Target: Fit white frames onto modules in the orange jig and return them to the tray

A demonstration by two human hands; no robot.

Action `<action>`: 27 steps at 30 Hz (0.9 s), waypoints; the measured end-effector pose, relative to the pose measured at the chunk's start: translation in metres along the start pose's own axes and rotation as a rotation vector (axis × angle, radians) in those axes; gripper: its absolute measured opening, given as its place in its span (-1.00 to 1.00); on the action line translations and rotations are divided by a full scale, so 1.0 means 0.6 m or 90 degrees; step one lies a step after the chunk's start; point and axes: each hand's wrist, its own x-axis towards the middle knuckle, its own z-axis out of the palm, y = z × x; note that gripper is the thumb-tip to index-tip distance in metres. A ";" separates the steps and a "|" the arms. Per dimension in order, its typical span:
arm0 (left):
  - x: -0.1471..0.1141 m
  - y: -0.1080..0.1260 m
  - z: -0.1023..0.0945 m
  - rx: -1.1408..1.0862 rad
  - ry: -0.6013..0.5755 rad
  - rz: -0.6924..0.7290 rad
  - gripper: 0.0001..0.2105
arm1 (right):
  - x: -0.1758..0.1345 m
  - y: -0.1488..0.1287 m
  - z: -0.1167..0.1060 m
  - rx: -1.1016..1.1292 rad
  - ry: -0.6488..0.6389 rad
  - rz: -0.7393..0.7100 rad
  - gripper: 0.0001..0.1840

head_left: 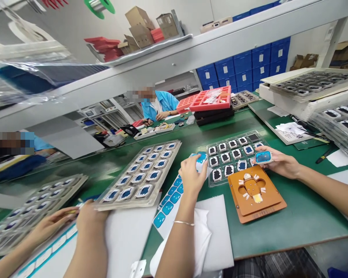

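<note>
In my right hand [282,163] is a small white-framed part with a blue film face [263,156], held by its edge above the tray. My left hand [191,173] pinches the upper end of a sheet of blue film stickers [167,207], where blue and white show past the fingers. Beyond both hands lies a clear plastic tray [209,181] of white-framed parts with dark or blue centres. Just below my right hand sits an orange fixture block [261,204] with a shaped recess and white tabs.
A white cloth [201,231] and foam sheet [220,231] lie under my left forearm. Another person's hands [56,218] work at the left, by a second parts tray [142,173]. Red trays [211,98] stand at the back; stacked trays [340,119] stand right.
</note>
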 end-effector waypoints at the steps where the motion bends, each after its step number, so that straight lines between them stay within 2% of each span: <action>1: -0.005 0.009 -0.001 -0.046 -0.011 0.048 -0.72 | 0.001 0.001 -0.001 0.003 -0.001 -0.002 -0.35; 7: -0.060 0.083 0.005 -0.280 -0.148 0.301 -0.57 | 0.006 0.006 -0.001 0.005 -0.025 -0.018 -0.40; 9: -0.072 0.097 0.008 -0.335 -0.209 0.373 -0.60 | 0.006 0.004 0.002 0.013 -0.030 -0.023 -0.40; 11: -0.076 0.102 0.010 -0.348 -0.247 0.405 -0.64 | 0.005 0.001 0.004 0.018 -0.033 -0.031 -0.39; 17: -0.071 0.090 0.009 -0.227 -0.272 0.400 -0.60 | 0.002 -0.006 0.007 0.009 -0.035 -0.042 -0.38; 23: -0.075 0.085 0.005 -0.100 -0.219 0.537 -0.62 | 0.001 -0.008 0.010 0.020 -0.030 -0.037 -0.41; 27: -0.075 0.087 0.001 -0.084 -0.228 0.584 -0.59 | 0.001 -0.008 0.011 0.001 -0.036 -0.050 -0.43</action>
